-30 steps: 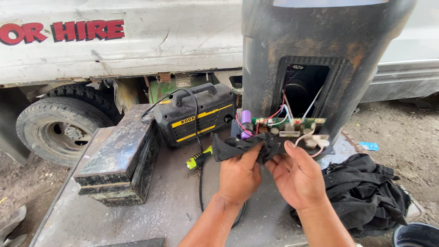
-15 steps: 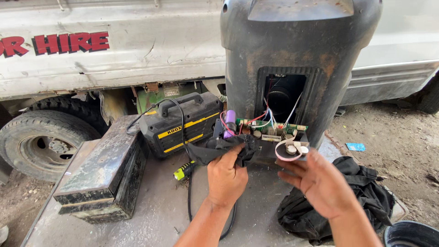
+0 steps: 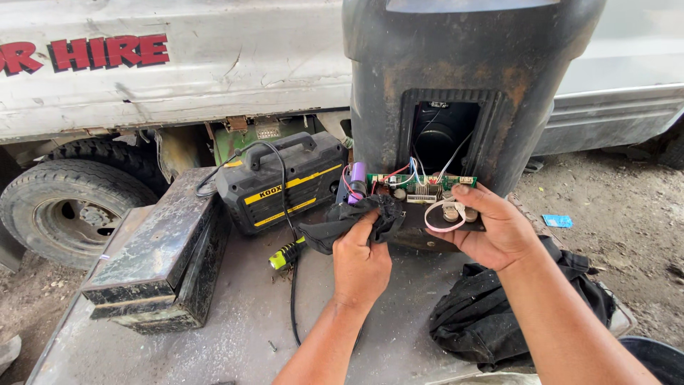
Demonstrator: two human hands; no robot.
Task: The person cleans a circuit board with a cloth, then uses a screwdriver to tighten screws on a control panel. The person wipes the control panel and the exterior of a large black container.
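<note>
A large dirty black speaker cabinet (image 3: 470, 64) stands on a metal table (image 3: 235, 335), its rear opening showing wires. My right hand (image 3: 491, 232) holds a black panel with a green circuit board (image 3: 420, 189) pulled out of that opening, thumb on top by a white wire loop. My left hand (image 3: 362, 260) grips a black cloth (image 3: 349, 221) pressed against the panel's left end, beside a purple cylindrical cell (image 3: 357, 175) on red and blue wires.
A black and yellow tool case (image 3: 281, 185) sits behind, its cable trailing down the table. A yellow-handled screwdriver (image 3: 285, 254) lies near it. Two stacked dark boxes (image 3: 157, 257) stand left, black cloth (image 3: 499, 314) right. A white vehicle (image 3: 178, 64) with a tyre (image 3: 68, 207) is behind.
My right hand has risen from below the panel and taken hold of its right side. My left hand keeps the cloth on the panel. The view has shifted slightly.
</note>
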